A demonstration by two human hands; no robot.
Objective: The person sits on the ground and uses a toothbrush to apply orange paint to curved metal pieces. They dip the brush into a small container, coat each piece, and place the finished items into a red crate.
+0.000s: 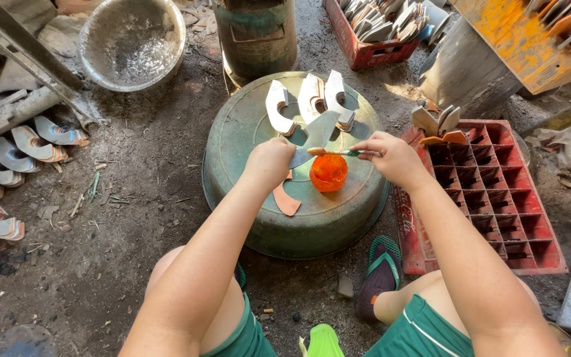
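Left hand (270, 160) closes around the lower part of a flat, curved grey blade-like metal piece (317, 134), holding it over the overturned green metal basin (259, 132). Right hand (391, 158) pinches a thin brush with an orange-stained tip (334, 152) between fingers and thumb; the tip touches the piece just above a small orange plastic cup of orange paint (328, 172).

Piece looks thin, stiff and light, probably with hard edges; best gripped at the narrow near end, away from the wet face. Its long axis runs from the left hand up toward the far right, the broad end pointing away from the person. The brush lies nearly level, tip left, handle right.

Three similar pale pieces (308, 99) stand at the basin's far side. An orange-coated piece (285, 200) lies flat near the cup. Red plastic crate (497, 198) sits right.
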